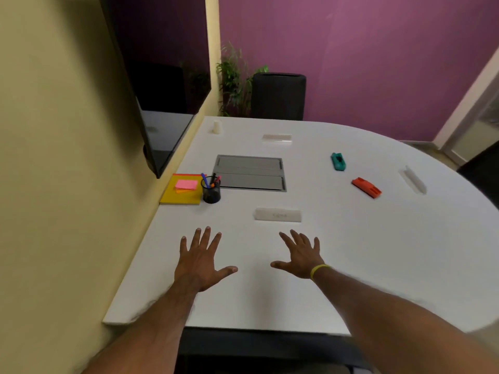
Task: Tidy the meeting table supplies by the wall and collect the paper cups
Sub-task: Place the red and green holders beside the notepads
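My left hand (201,261) and my right hand (301,255) hover flat over the near part of the white table (351,252), fingers spread, holding nothing. By the wall lie a yellow notepad (178,194) with pink sticky notes (186,184) on top. Beside it stands a black mesh pen cup (211,191) with several pens. An upturned white paper cup (217,127) stands at the far corner near the wall. A teal eraser (338,161) and an orange eraser (366,187) lie to the right.
A grey cable hatch (249,172) is set into the table's middle. Clear name holders lie at the near centre (278,214), far centre (277,138) and right (414,179). A dark screen (151,103) hangs on the left wall. A black chair (278,95) and a plant (233,76) stand behind.
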`<state>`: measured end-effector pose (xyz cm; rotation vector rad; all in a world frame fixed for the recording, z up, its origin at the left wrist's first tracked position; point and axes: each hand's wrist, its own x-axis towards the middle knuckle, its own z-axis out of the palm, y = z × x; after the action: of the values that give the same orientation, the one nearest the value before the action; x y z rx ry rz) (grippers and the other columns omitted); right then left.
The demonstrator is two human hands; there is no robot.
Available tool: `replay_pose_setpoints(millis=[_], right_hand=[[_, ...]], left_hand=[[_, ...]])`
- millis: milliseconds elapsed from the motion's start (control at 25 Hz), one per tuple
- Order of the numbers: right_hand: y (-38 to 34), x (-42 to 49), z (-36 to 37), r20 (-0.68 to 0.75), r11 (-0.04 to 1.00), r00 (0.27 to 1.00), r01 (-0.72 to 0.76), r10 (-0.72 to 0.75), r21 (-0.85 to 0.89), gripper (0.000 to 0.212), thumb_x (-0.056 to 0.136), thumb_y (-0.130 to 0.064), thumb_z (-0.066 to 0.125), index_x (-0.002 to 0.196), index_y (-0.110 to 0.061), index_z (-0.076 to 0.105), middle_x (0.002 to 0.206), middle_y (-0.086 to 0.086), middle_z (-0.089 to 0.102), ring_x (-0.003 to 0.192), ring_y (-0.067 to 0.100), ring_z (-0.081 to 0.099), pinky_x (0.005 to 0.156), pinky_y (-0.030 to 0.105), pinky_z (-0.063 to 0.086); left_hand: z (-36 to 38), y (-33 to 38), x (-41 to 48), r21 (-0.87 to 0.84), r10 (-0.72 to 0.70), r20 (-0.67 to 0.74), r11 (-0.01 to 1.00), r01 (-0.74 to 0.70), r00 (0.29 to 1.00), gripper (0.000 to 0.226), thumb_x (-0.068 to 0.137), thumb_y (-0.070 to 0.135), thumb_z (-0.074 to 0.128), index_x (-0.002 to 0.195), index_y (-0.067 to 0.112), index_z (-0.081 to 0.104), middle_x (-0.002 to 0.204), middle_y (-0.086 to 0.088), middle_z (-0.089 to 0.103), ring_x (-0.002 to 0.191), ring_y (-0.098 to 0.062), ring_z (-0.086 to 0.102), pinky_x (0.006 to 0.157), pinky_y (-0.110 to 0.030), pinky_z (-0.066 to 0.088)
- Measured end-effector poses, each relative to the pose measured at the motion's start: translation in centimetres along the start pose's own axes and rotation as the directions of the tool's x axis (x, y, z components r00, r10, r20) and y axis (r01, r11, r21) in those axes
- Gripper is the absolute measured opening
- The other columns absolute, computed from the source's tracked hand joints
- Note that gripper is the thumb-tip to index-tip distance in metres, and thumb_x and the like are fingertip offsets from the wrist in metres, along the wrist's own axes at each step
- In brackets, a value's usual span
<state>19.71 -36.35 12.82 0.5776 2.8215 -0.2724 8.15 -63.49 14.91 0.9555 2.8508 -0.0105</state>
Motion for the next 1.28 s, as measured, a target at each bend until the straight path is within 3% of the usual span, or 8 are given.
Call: replay_pose_setpoints(millis=[280,520,720,1040,1280], right_hand=[[6.0,-8.9,-3.8,-0.127,0.997,0.989,-0.073,0.074,0.010,0.101,0.077,-0.084,0.041,0.155,-0.034,0.001,0.165,0.005,0.000,0.151,0.030,0.002,0.116,0.062,-0.003],[14.2,-12.9,-5.2,-0.188,0.991,0.974,-0.116,0.127,0.067,0.101,0.076,-0.084,0.043,0.155,-0.035,0.003,0.165,0.004,0.002,0.151,0.029,0.004,0.117,0.061,-0.002],[23.0,-13.3,-5.4,-0.194,0.983,0.969,-0.129,0.153,0.131,0.102,0.077,-0.081,0.046,0.155,-0.034,0.002,0.165,0.004,0.002,0.151,0.028,0.002,0.117,0.060,-0.004],[38.8,-11.2,-8.0,-0.138,0.995,0.986,-0.090,0.095,0.039,0.102,0.079,-0.075,0.054,0.155,-0.032,0.001,0.164,0.005,0.001,0.150,0.028,0.002,0.116,0.061,-0.006],[46.4,-6.6,-8.9,-0.114,0.992,0.988,-0.099,0.108,0.077,0.105,0.077,-0.076,0.055,0.155,-0.032,0.000,0.164,0.005,0.000,0.151,0.027,0.000,0.116,0.060,-0.007]], left_hand=[[-3.3,7.3,-3.0,0.004,0.091,-0.096,0.996,-0.091,0.991,0.117,0.058,0.096,0.000,0.153,0.029,-0.004,0.163,-0.004,-0.011,0.149,-0.025,-0.012,0.117,-0.055,-0.006],[-5.8,17.6,-4.2,0.028,0.191,-0.152,0.982,-0.189,0.970,0.108,0.070,0.091,0.017,0.153,0.026,-0.003,0.163,-0.005,-0.010,0.149,-0.023,-0.013,0.118,-0.052,-0.008],[-5.3,26.7,-1.5,0.063,0.218,-0.164,0.975,-0.211,0.962,0.106,0.071,0.089,0.017,0.153,0.026,-0.002,0.163,-0.004,-0.009,0.149,-0.021,-0.013,0.119,-0.051,-0.008],[-4.5,42.7,5.9,-0.072,0.139,-0.156,0.986,-0.151,0.978,0.110,0.065,0.093,0.013,0.153,0.028,-0.001,0.163,-0.004,-0.004,0.150,-0.023,-0.007,0.120,-0.052,-0.002],[-5.5,46.7,12.4,0.004,0.139,-0.118,0.990,-0.140,0.983,0.106,0.070,0.091,0.018,0.153,0.028,-0.002,0.163,-0.004,-0.005,0.150,-0.023,-0.008,0.119,-0.053,-0.003]])
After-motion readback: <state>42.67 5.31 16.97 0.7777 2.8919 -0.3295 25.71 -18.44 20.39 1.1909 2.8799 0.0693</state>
